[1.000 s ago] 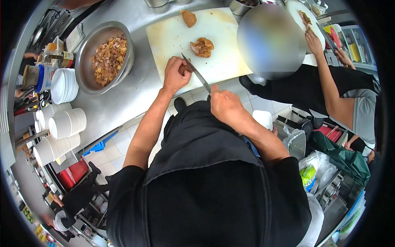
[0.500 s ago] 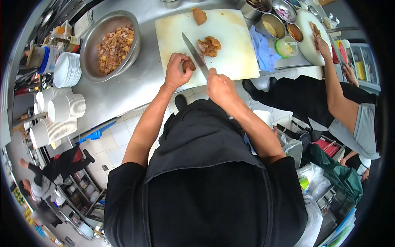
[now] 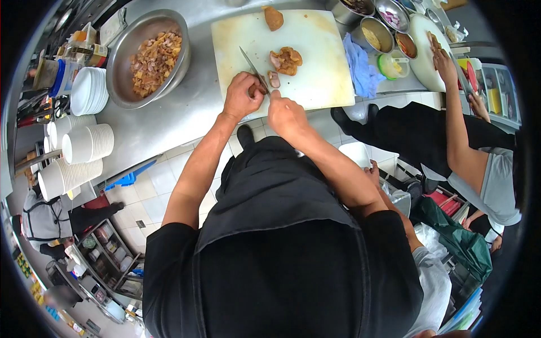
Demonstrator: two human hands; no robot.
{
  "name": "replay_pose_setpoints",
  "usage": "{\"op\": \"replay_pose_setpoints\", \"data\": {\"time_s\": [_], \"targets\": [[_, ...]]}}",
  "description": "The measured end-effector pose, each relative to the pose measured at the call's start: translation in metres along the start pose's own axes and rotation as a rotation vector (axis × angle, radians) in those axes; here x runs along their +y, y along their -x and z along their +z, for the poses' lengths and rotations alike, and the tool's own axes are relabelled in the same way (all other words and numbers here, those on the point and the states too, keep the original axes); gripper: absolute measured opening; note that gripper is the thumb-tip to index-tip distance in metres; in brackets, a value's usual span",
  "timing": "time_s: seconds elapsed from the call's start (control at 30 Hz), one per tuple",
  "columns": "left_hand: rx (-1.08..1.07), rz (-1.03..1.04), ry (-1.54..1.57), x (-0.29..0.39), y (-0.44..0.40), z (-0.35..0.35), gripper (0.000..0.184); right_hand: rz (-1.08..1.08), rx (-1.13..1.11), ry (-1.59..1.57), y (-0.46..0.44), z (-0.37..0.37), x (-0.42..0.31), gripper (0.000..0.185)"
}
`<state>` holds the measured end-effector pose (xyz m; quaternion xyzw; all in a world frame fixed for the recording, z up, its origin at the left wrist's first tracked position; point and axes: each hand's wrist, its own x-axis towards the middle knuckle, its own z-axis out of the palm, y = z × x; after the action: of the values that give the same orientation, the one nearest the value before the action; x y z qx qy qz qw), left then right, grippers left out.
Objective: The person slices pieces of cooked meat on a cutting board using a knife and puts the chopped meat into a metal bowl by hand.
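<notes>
Steel bowl [image 3: 121, 59]: chopped meat [image 3: 155, 65] | pot [image 3: 385, 35]: yellowish food [image 3: 371, 38] | left grip [image 3: 242, 97]: pinching chunk [image 3: 259, 88] | right grip [image 3: 287, 115]: clasping knife [image 3: 251, 63]

Bright, even light washes the cutting board [image 3: 322, 84]; left of it, the steel counter [image 3: 198, 65] gleams; far outward, the room curves into black.

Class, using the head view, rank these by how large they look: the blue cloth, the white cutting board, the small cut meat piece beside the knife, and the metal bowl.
1. White cutting board
2. Metal bowl
3. Blue cloth
4. Small cut meat piece
</notes>
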<state>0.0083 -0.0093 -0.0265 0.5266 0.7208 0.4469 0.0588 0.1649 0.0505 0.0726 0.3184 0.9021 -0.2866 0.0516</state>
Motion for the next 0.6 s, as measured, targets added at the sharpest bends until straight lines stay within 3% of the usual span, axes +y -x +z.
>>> {"op": "replay_pose_setpoints", "data": {"time_s": [0.27, 0.5, 0.6], "targets": [[0.101, 0.024, 0.125, -0.001, 0.006, -0.006, 0.029, 0.010, 0.072, -0.013, 0.008, -0.020, 0.008, 0.013], [0.158, -0.023, 0.083, -0.002, 0.006, -0.003, 0.024, -0.011, -0.102, 0.016, 0.048, -0.059, -0.007, 0.013], [0.069, 0.007, 0.049, -0.009, 0.006, 0.000, 0.019, -0.003, -0.125, 0.043, 0.047, -0.046, -0.003, 0.016]]}}
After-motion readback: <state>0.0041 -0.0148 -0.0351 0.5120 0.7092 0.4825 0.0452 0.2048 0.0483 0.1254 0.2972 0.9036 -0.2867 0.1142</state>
